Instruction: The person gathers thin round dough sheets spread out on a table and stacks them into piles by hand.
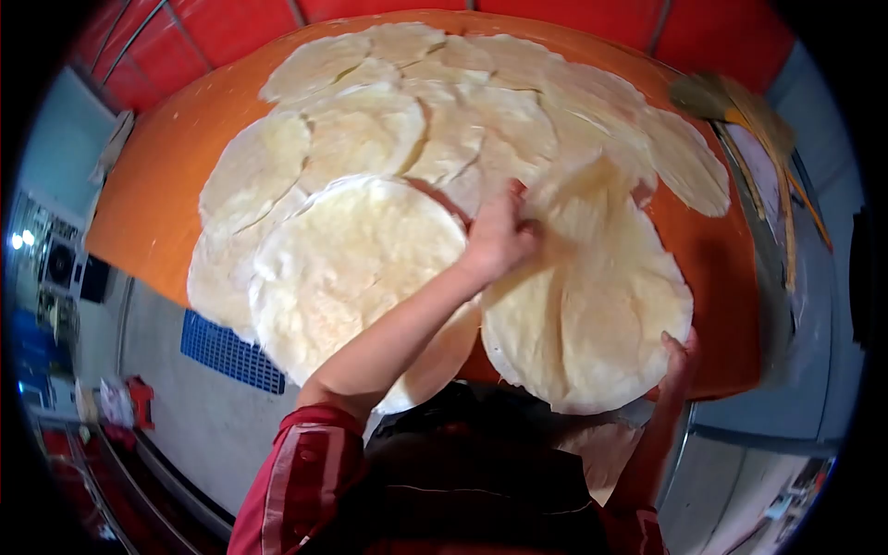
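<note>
Large thin round flatbreads overlap across an orange table. One flatbread hangs in folds at the right of centre, lifted between my two hands. My left hand grips its upper left edge with the fingers closed. At its lower right edge, my right hand pinches the rim. Another round flatbread lies beneath my left forearm, at the front of the table. Behind my hands, several more flatbreads lie flat on top of one another.
The orange table curves round in front of me. Sticks and brown cloth lie at its right end. A blue plastic crate stands on the floor below left. Red sheeting hangs behind the table.
</note>
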Demonstrator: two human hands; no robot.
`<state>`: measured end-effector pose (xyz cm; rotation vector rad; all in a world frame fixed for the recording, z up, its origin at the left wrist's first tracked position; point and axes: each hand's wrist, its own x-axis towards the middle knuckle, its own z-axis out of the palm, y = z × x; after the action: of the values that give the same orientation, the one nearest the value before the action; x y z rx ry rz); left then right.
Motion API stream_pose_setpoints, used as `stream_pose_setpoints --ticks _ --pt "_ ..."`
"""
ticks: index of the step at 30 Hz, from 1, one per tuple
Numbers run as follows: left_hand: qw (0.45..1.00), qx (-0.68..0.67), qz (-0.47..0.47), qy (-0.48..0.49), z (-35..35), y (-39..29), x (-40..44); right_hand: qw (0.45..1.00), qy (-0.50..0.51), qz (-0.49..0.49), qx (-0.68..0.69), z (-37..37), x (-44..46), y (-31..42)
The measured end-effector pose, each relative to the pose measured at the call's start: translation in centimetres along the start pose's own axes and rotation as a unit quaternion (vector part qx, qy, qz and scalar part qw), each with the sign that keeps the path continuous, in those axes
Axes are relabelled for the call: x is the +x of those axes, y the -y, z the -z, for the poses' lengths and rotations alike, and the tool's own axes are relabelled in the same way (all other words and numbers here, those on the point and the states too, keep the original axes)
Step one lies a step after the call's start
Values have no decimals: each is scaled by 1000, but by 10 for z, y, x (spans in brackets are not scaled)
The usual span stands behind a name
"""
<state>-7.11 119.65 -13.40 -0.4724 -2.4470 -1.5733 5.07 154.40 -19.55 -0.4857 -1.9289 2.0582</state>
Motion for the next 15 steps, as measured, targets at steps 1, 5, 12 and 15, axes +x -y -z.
stream_pose_setpoints --ticks 1,5,12,15 --pt "994 -96 41 -35 37 -23 -16 999 20 23 10 -26 -4 22" --pt "940 -207 163 -216 159 -64 -102 987 135 55 63 -139 -24 72" --pt "845 -153 257 -443 191 56 -275 938 346 -31 -13 -290 -26 -46" --pt "852 128 222 -457 178 84 -296 942 332 -15 -53 -303 -29 -52"
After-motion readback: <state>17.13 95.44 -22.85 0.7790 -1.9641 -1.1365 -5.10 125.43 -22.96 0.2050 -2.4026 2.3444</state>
